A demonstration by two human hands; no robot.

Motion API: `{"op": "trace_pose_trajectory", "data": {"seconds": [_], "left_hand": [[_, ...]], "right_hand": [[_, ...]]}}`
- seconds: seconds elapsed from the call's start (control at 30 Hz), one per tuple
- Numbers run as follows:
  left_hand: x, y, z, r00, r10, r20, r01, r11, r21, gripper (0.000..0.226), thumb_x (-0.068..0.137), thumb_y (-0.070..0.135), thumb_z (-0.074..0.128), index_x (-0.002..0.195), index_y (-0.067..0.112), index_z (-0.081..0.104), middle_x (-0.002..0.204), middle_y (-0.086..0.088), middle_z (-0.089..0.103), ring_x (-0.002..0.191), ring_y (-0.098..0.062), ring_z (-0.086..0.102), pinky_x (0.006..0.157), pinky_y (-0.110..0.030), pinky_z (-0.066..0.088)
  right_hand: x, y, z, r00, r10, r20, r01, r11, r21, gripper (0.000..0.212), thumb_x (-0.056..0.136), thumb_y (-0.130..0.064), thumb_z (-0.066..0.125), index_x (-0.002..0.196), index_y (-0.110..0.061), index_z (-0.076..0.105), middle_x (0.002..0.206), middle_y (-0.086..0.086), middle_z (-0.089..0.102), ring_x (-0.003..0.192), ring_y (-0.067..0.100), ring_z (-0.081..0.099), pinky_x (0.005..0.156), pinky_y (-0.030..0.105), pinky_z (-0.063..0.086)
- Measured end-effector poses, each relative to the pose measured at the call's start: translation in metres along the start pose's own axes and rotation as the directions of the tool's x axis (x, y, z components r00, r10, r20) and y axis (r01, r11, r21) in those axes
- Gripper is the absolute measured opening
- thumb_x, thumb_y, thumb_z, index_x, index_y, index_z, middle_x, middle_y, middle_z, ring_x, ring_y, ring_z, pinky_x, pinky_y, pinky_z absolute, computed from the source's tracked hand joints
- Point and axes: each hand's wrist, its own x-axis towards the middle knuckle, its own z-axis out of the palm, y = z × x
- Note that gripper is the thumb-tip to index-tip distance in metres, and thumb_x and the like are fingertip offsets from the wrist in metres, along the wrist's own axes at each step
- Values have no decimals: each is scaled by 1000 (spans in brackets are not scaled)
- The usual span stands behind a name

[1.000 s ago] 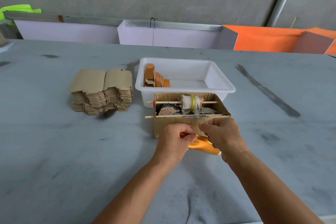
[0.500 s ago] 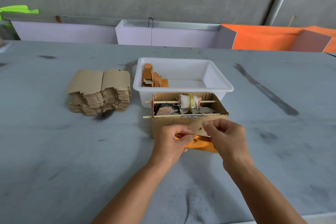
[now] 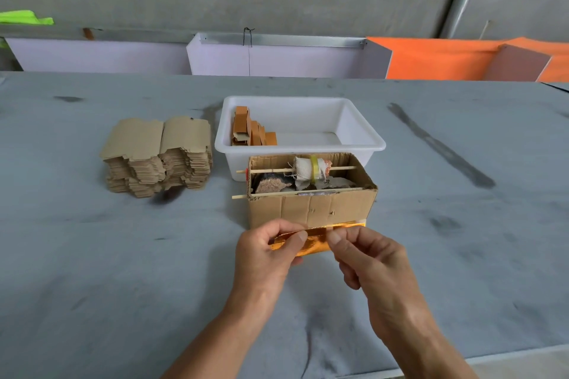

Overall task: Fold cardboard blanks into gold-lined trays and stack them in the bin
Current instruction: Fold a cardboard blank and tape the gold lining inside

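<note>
Right now both hands pinch one shiny gold-lined cardboard blank [image 3: 308,240], held just above the grey table [image 3: 92,271] in front of the open brown cardboard box [image 3: 311,209]. The left hand [image 3: 264,258] grips its left end, thumb on top and the other fingers curled beneath; the right hand [image 3: 366,258] pinches the upper edge near the middle between thumb and forefinger. The far right end of the blank juts free, close to the box's front wall; whether it touches I cannot tell.

To fold well, I judge the left hand should hold firm while the right works along the crease, pressing the flap fully over so the gold face ends up inside. Creasing in the air risks a crooked wall; bracing the blank against the table or box front would help.

Beyond the box sits the white plastic bin [image 3: 363,135], with a few orange-brown folded trays [image 3: 251,131] leaning at its left end, so there is plenty of room. The tall stack of plain brown cardboard blanks [image 3: 157,157] waits to the left, well apart from the hands.
</note>
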Motion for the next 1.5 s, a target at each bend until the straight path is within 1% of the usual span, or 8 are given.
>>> {"op": "trace_pose_trajectory", "data": {"seconds": [0.13,0.27,0.53,0.73,0.87,1.27,1.4,1.5], "left_hand": [[-4,-1,0,998,63,-2,-63,996,59,24,79,-1,68,70,21,73,77,4,72,68,-10,66,57,-26,55],[-6,-2,1,993,117,-3,-116,986,123,24,78,-2,69,73,21,73,81,7,73,74,-13,68,69,-37,57],[-12,-1,-1,965,262,-13,-252,942,223,24,73,-8,71,74,15,72,80,9,73,76,-2,67,72,-11,48],[-14,-2,-1,904,428,12,-406,847,342,21,68,-11,74,76,9,73,80,7,71,76,-3,67,72,-21,54],[-14,-1,-1,869,493,24,-464,800,381,13,68,-2,73,75,9,72,75,8,70,72,-4,65,68,-21,53],[-16,-1,-3,843,530,90,-506,726,466,6,69,2,69,71,8,68,69,5,66,65,-8,62,61,-27,50],[-16,0,-1,834,547,78,-514,716,472,8,69,3,69,74,9,70,71,7,68,67,-4,62,64,-20,50],[-17,0,-1,838,541,74,-512,732,450,23,68,-2,72,88,9,72,80,5,70,75,-2,64,71,-15,51]], "right_hand": [[2,4,5,998,55,-21,-55,998,14,24,81,-8,67,57,-13,67,49,-1,44,42,10,30,40,18,26],[3,6,8,996,78,-41,-78,997,15,27,82,-6,66,56,-12,66,48,-2,43,41,10,29,40,17,26],[3,3,6,989,132,-58,-133,991,-14,27,81,-4,65,54,-9,62,47,0,40,41,10,27,42,22,21],[4,4,6,986,161,-48,-163,986,-41,34,79,-2,64,47,-13,58,46,0,40,39,10,29,40,20,23],[5,5,5,982,182,-43,-183,983,-32,37,79,-2,63,45,-13,54,46,0,40,39,10,28,40,18,23],[6,0,5,976,219,-19,-219,974,-62,47,79,-2,63,37,-17,49,44,-1,37,37,9,25,39,19,20],[7,0,6,975,221,-18,-222,973,-65,45,79,-1,62,38,-17,50,44,-1,37,37,9,25,39,19,20],[6,0,6,976,218,-6,-218,974,-69,43,78,-2,63,39,-16,53,45,-1,38,38,9,26,40,19,21]]}}
